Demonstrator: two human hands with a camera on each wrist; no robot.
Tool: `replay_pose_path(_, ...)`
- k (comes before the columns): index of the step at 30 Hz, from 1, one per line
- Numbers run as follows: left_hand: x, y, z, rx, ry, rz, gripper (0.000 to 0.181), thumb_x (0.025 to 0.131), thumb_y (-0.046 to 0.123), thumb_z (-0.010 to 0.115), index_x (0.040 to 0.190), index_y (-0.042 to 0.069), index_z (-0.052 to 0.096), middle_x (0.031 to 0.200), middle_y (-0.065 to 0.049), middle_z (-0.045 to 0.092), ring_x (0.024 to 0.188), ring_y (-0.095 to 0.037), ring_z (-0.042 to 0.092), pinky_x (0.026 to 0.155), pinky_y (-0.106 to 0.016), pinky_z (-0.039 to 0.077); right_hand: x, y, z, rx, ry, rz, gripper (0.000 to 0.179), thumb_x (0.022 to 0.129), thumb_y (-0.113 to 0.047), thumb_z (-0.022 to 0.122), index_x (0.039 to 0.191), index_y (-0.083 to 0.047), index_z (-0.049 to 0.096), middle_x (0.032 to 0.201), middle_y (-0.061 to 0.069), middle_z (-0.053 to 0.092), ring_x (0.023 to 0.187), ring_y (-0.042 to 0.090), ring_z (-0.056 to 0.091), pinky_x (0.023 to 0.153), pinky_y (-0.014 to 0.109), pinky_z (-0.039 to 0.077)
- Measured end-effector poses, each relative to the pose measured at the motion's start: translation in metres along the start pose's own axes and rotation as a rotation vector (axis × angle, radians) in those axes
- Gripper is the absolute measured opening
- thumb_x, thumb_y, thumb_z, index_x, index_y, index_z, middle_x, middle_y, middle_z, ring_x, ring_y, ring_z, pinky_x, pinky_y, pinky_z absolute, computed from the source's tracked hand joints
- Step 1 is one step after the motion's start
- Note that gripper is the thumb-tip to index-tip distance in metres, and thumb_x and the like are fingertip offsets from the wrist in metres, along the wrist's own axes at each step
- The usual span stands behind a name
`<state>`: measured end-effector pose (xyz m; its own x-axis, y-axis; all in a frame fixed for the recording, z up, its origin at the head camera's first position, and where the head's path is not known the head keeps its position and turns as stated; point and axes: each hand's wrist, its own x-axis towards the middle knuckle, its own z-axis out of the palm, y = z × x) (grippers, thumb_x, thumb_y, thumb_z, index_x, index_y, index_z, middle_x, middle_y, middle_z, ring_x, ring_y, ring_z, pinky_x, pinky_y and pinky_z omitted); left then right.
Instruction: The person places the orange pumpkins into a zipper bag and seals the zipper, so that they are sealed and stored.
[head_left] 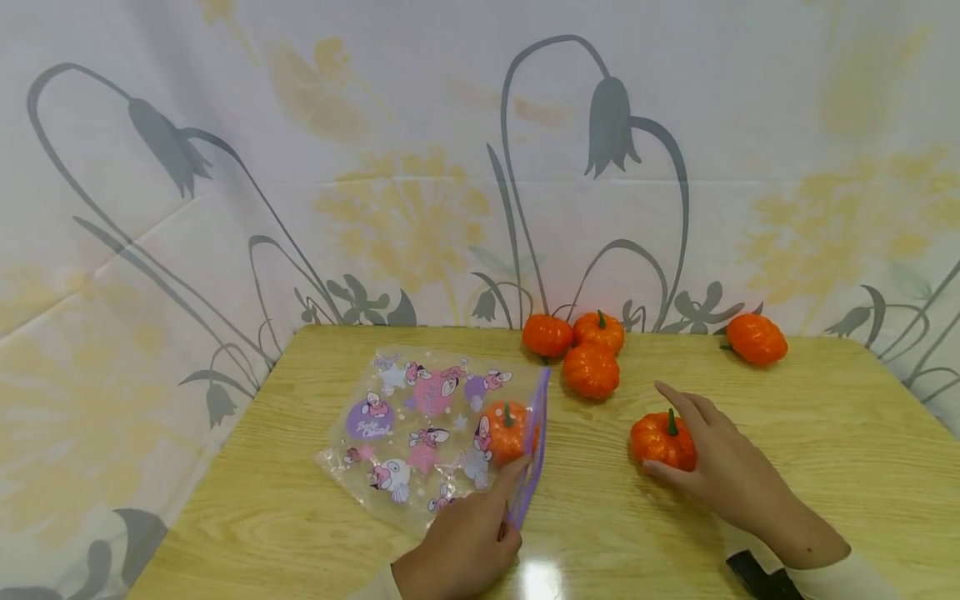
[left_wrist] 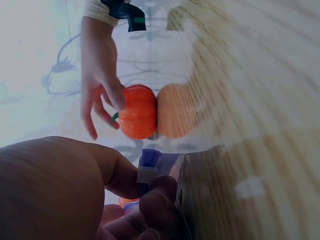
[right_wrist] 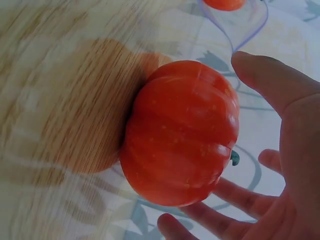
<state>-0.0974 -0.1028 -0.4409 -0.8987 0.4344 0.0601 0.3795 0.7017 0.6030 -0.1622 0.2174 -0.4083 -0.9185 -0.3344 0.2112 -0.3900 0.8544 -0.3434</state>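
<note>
A clear zip bag [head_left: 397, 446] with cartoon prints and a purple zip edge lies on the table, one orange toy pumpkin [head_left: 504, 429] inside near its mouth. My left hand [head_left: 468, 533] pinches the bag's mouth by the purple edge; the left wrist view shows thumb and fingers at the zip's end [left_wrist: 149, 172]. To the right, my right hand [head_left: 727, 467] is spread about another toy pumpkin [right_wrist: 180, 132] with a green stem, which sits on the table. Its thumb [right_wrist: 265, 75] stands apart from that pumpkin in the right wrist view; finger contact behind it is hidden.
Three pumpkins cluster at the back middle, among them a front one [head_left: 591, 371]. Another pumpkin [head_left: 756, 339] lies at the back right edge. Behind the wooden table [head_left: 262, 517] hangs a flower-patterned cloth [head_left: 450, 108].
</note>
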Motion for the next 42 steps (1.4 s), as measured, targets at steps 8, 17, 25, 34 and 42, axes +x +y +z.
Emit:
replay_pose_path(8,-0.001,0.0,-0.001,0.005,0.002,-0.001,0.082,0.082,0.008,0.062,0.155,0.024,0.029,0.061,0.015,0.041,0.046,0.001,0.033,0.04,-0.02,0.032,0.002,0.002,-0.001,0.008,-0.057,0.05,0.102,0.084,-0.056,0.073,0.161,-0.021,0.016,0.14,0.031,0.047,0.114,0.052,0.057,0.073,0.062,0.054)
replay_pose_path(17,-0.002,0.0,-0.001,0.019,0.004,0.003,0.08,0.083,0.009,0.062,0.155,0.024,0.03,0.06,0.015,0.04,0.046,0.001,0.033,0.04,-0.02,0.033,0.002,0.002,0.002,0.015,-0.085,0.053,0.103,0.084,-0.053,0.074,0.161,-0.014,0.018,0.143,0.032,0.049,0.122,0.055,0.052,0.088,0.067,0.049)
replay_pose_path(25,0.0,0.0,-0.001,0.009,-0.007,0.007,0.079,0.084,0.008,0.061,0.155,0.023,0.03,0.06,0.015,0.041,0.045,0.002,0.033,0.039,-0.019,0.032,0.002,0.0,0.005,0.095,-0.1,0.063,0.098,0.085,-0.051,0.075,0.153,0.004,0.031,0.141,0.031,0.05,0.127,0.053,0.049,0.099,0.067,0.043)
replay_pose_path(34,-0.001,0.0,0.0,-0.001,-0.01,-0.004,0.078,0.084,0.009,0.061,0.155,0.023,0.031,0.061,0.016,0.04,0.045,0.002,0.032,0.039,-0.019,0.031,-0.001,-0.004,0.013,0.112,-0.082,0.016,0.079,0.085,-0.048,0.076,0.141,0.002,0.051,0.136,0.025,0.053,0.119,0.047,0.057,0.095,0.063,0.048)
replay_pose_path(42,0.0,0.0,0.0,0.017,-0.014,-0.017,0.079,0.083,0.009,0.061,0.155,0.022,0.032,0.06,0.016,0.038,0.046,0.001,0.03,0.039,-0.02,0.03,-0.002,-0.006,0.016,0.082,-0.1,-0.014,0.081,0.085,-0.054,0.073,0.146,-0.005,0.049,0.135,0.022,0.054,0.111,0.041,0.063,0.088,0.057,0.054)
